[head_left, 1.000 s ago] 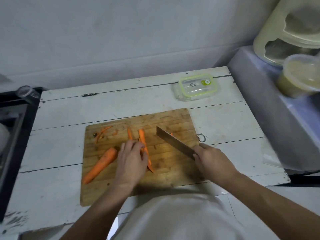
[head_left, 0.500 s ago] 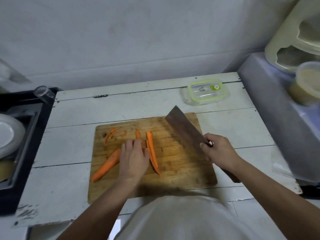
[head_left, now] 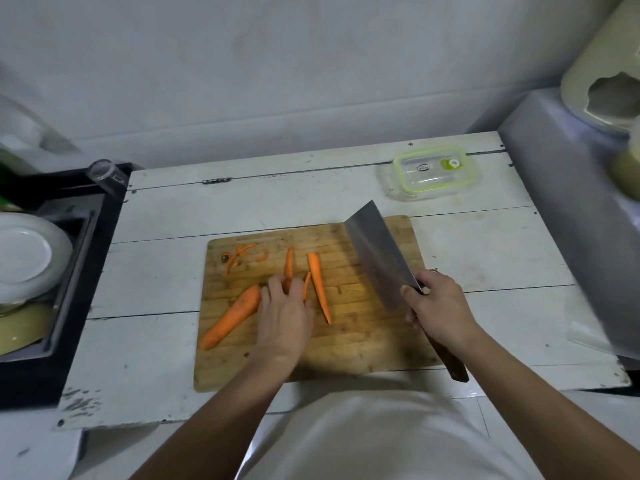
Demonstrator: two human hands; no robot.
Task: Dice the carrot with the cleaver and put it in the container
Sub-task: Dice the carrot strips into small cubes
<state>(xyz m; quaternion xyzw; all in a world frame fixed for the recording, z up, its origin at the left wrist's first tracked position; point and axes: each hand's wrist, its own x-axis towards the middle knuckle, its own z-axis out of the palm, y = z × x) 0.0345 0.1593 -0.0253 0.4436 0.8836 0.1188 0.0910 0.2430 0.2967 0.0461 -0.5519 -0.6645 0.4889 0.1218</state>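
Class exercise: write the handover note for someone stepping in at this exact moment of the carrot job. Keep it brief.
Right hand: grips the cleaver, blade raised over the cutting board.
Left hand: on the board, fingers on a thin carrot strip.
Carrot: uncut half left of that hand; a long strip lies free to its right.
Container: behind the board, lid on.
Done: carrot partly slit lengthwise.
Left: finish strips, dice, open container, fill it.
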